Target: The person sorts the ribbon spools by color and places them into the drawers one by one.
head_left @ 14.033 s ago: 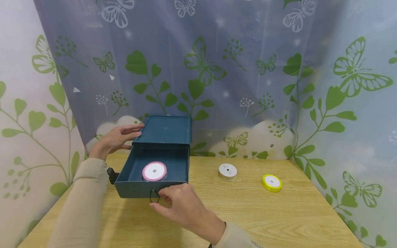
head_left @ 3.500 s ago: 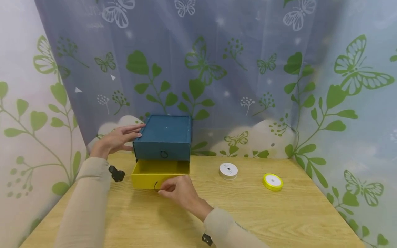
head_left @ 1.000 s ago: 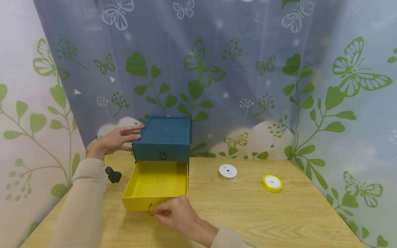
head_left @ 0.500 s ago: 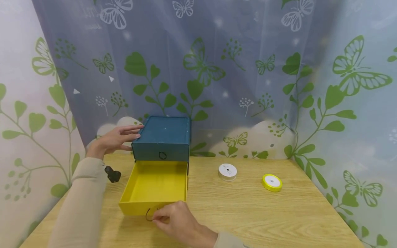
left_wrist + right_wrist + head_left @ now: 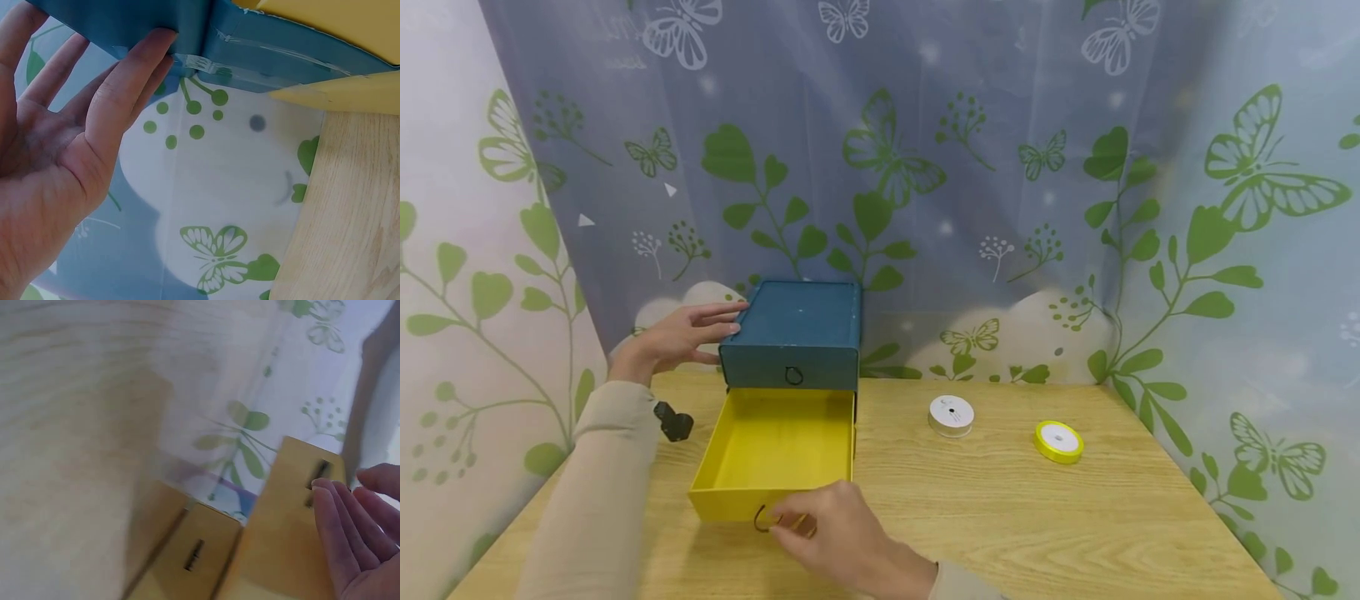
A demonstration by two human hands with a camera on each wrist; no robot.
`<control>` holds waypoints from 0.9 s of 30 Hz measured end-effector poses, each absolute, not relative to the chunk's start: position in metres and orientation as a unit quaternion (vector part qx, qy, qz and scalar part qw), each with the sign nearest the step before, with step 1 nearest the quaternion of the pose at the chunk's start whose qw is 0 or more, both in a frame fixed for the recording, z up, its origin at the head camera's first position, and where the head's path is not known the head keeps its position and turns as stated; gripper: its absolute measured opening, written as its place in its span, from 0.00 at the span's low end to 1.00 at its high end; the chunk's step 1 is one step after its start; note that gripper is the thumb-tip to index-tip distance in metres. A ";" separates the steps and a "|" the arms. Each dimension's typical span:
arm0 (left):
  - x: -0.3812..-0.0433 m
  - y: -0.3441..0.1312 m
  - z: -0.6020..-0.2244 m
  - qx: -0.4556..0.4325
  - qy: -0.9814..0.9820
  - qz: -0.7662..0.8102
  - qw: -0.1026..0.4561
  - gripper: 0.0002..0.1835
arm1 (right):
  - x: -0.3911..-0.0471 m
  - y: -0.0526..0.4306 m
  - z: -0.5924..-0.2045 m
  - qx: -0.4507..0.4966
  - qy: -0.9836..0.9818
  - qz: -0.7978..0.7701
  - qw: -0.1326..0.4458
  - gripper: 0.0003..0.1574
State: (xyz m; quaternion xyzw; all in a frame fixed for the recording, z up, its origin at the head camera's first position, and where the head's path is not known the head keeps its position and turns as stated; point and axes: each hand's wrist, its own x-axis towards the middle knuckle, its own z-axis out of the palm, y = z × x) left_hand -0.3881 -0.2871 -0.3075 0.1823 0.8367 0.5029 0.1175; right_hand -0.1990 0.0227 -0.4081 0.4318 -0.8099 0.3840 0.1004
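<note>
A two-tone drawer box stands on the table, its blue upper drawer [image 5: 820, 368] pushed in. Below it, the yellow drawer [image 5: 715, 503] is pulled far out, with nothing visible inside. My right hand [image 5: 850, 537] is at its front, thumb and fingers parted beside the dark loop pull [image 5: 758, 519]. In the right wrist view the fingers [image 5: 340, 534] lie nearly straight against the yellow front. My left hand [image 5: 673, 337] rests extended fingers on the blue casing's [image 5: 805, 312] left side; the left wrist view shows fingertips [image 5: 164, 39] touching the blue wall.
A white ribbon spool [image 5: 951, 415] lies right of the box, and a yellow ribbon spool [image 5: 1058, 442] farther right. Another yellow front [image 5: 197, 550] with a dark pull shows in the right wrist view. A patterned curtain [image 5: 925, 250] hangs behind the wooden table [image 5: 1037, 525].
Earlier the blue drawer stood out with a pink ribbon spool inside; it is now pushed in. The yellow drawer has come out towards me. My right fingers have just loosened from its loop.
</note>
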 end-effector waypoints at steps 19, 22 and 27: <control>-0.387 -0.289 -0.309 0.194 0.830 0.509 0.118 0.39 | -0.229 0.104 -0.359 0.296 -0.807 0.490 0.148 0.13; -0.388 -0.290 -0.310 0.193 0.829 0.511 0.117 0.39 | -0.244 0.121 -0.360 0.267 -0.822 0.482 0.143 0.16; -0.389 -0.290 -0.311 0.188 0.831 0.511 0.115 0.39 | -0.271 0.147 -0.370 0.225 -0.849 0.463 0.116 0.22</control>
